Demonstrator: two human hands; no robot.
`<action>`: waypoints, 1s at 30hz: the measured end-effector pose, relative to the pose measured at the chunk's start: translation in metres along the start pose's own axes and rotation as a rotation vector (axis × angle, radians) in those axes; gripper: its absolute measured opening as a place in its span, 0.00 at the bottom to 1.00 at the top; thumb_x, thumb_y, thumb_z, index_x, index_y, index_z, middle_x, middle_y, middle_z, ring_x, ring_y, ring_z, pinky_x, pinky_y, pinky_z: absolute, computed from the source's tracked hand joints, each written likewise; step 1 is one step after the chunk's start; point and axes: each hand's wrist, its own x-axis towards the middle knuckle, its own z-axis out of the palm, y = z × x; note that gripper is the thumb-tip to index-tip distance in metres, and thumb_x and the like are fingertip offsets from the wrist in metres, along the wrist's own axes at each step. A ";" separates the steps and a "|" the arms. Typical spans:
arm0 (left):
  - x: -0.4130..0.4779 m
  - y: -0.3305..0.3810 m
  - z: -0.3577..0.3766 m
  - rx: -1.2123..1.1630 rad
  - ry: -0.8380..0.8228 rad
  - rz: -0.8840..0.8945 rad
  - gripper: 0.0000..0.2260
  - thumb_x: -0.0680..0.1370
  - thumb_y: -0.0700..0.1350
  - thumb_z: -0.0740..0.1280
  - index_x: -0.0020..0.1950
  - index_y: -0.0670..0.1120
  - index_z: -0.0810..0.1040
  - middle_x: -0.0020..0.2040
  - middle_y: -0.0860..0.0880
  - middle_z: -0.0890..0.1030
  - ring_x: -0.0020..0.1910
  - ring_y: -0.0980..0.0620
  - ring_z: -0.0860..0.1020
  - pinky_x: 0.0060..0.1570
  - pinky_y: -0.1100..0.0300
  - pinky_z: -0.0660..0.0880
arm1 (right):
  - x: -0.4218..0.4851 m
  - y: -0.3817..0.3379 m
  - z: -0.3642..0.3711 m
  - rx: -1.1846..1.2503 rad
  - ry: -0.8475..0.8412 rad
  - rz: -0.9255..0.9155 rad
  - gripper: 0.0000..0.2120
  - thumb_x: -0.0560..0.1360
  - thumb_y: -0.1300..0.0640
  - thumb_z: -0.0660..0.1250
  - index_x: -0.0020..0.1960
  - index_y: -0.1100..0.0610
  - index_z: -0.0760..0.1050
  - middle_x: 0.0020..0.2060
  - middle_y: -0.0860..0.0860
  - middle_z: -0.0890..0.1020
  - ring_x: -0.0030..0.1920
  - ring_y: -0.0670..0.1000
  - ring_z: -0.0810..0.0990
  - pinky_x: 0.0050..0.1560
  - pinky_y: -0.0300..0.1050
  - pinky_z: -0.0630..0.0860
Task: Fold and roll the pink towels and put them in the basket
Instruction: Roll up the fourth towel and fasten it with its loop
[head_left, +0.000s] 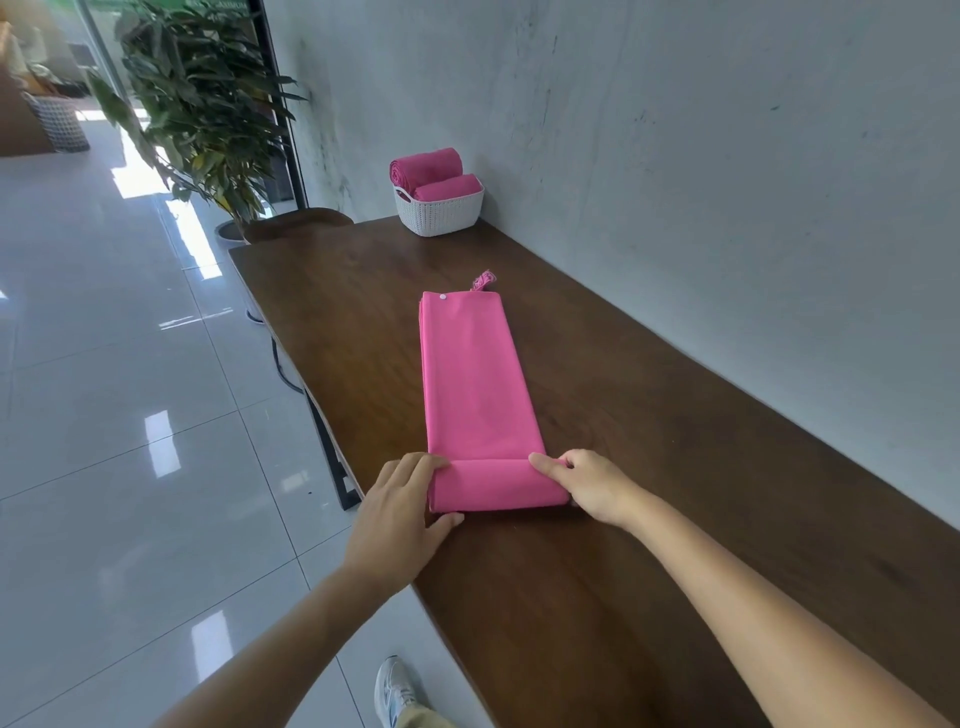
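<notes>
Your left hand pinches one end of the near roll of the pink towel, your right hand grips the other end. The towel lies folded into a long strip on the brown surface, its first turn rolled up nearest you. Far back against the wall, the white basket holds two rolled towels.

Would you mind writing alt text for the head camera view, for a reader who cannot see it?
Two bare hands, left hand and right hand, grip the near end of a long folded pink towel on a dark wooden table, its first roll begun. At the far end, a white basket holds two rolled pink towels.
</notes>
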 end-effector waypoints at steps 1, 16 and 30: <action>0.001 -0.002 0.001 0.030 -0.001 0.007 0.26 0.77 0.60 0.70 0.72 0.56 0.68 0.67 0.58 0.72 0.65 0.55 0.70 0.65 0.57 0.74 | 0.001 -0.001 0.000 0.007 0.016 0.008 0.32 0.77 0.29 0.57 0.54 0.59 0.76 0.48 0.55 0.82 0.44 0.50 0.79 0.46 0.47 0.74; 0.018 -0.008 -0.023 0.066 -0.165 -0.047 0.24 0.80 0.65 0.59 0.71 0.53 0.71 0.62 0.57 0.77 0.59 0.55 0.73 0.61 0.57 0.75 | -0.035 0.011 0.012 -0.224 0.182 -0.331 0.26 0.80 0.33 0.53 0.75 0.40 0.60 0.65 0.41 0.72 0.62 0.44 0.75 0.53 0.37 0.72; 0.021 -0.004 -0.029 -0.429 -0.142 -0.441 0.18 0.75 0.65 0.67 0.53 0.52 0.77 0.50 0.54 0.82 0.47 0.54 0.82 0.46 0.57 0.83 | -0.027 0.006 0.019 0.140 0.023 -0.101 0.23 0.74 0.27 0.60 0.56 0.44 0.74 0.52 0.42 0.81 0.51 0.44 0.80 0.51 0.45 0.80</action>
